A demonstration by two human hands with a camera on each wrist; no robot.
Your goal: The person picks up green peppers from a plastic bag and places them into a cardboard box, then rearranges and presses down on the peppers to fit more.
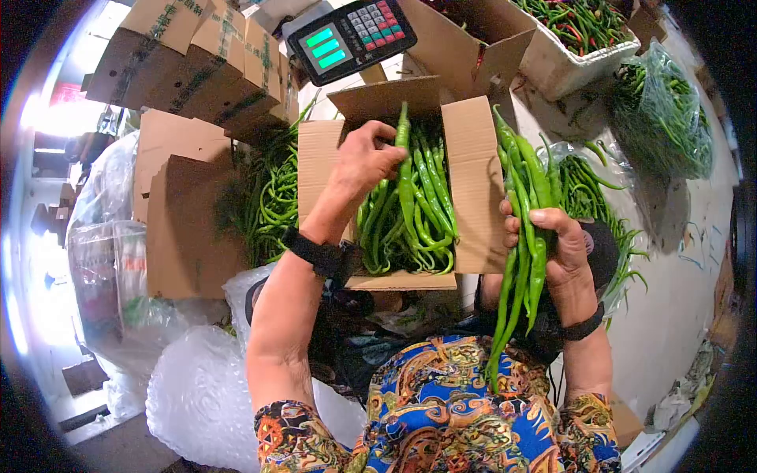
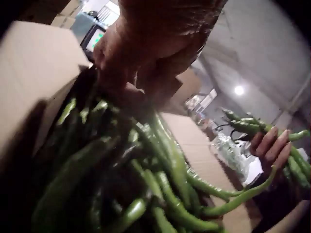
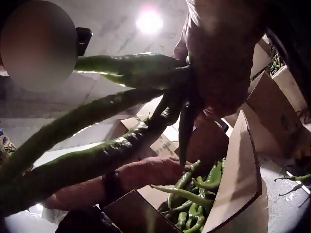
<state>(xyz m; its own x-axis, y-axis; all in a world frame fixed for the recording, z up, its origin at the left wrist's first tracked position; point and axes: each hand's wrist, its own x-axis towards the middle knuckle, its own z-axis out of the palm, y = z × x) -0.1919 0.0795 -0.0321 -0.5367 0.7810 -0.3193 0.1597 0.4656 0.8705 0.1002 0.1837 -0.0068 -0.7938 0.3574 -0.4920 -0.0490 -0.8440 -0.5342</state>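
An open cardboard box (image 1: 475, 189) in front of me holds many long green chili peppers (image 1: 430, 185), laid mostly lengthwise. My left hand (image 1: 367, 158) is over the box's far part, its thumb and fingers pinching one long green chili pepper (image 1: 404, 185) near its upper end. In the left wrist view, its fingertips are in shadow above the peppers. To the right of the box, my right hand (image 1: 564, 244) grips a bunch of long green chili peppers (image 1: 520, 236), their ends hanging toward my lap. The right wrist view shows this bunch (image 3: 112, 150) close up.
A scale display (image 1: 351, 35) with lit green readouts stands behind the box. Loose green peppers (image 1: 276, 189) lie at left and more (image 1: 587, 189) at right. A white foam box (image 1: 544, 59), a bagged heap of peppers (image 1: 662, 110) and stacked cartons (image 1: 197, 63) surround the spot.
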